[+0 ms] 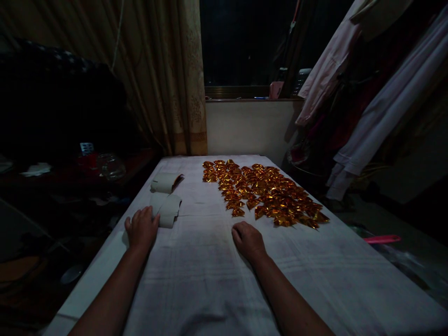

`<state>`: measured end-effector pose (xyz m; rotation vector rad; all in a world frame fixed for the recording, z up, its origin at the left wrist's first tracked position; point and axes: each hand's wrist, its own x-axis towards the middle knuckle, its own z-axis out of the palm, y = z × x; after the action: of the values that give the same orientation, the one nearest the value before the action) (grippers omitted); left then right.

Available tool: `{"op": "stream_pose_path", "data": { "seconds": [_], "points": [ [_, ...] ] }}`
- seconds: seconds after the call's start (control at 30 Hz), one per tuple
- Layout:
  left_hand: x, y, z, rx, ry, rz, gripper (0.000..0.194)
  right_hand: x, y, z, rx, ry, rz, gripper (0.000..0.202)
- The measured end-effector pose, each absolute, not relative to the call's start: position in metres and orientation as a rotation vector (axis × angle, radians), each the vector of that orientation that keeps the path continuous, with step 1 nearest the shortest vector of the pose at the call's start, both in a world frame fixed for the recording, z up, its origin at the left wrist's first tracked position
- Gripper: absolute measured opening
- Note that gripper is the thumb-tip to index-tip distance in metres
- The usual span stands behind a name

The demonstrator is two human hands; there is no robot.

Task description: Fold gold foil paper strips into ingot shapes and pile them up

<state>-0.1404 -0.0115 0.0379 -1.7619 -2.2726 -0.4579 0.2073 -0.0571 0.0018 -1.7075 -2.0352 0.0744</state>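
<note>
My left hand (143, 229) rests at the left side of the table with its fingers apart. Its thumb side is against or right beside a pale curled sheet of card (168, 211), arched on the cloth. A second curled card piece (165, 182) lies just beyond. My right hand (249, 240) lies on the cloth with fingers curled in, and nothing shows in it. Ahead and to the right of it spreads a pile of shiny gold folded foil pieces (280, 198), several of them overlapping. The underside of the right hand is hidden.
A white cloth covers the table (199, 270). Patterned curtains (175, 74) hang behind at left, beside a dark window with a pink cup (276, 89) on its sill. Clothes (371, 102) hang at right. A dim shelf at left holds a clear plastic container (111, 167).
</note>
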Motion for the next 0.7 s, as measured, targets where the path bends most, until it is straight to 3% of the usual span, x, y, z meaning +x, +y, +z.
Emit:
{"op": "stream_pose_path", "data": {
  "seconds": [0.33,0.7],
  "points": [
    [-0.149,-0.014,0.051,-1.788,-2.243,-0.381,0.042,0.209,-0.059,0.004,-1.686,-2.024,0.124,0.017],
    [-0.169,0.003,0.080,-1.547,-2.555,-0.462,0.047,0.209,-0.060,0.007,-1.682,-1.996,0.162,0.016]
  ]
}}
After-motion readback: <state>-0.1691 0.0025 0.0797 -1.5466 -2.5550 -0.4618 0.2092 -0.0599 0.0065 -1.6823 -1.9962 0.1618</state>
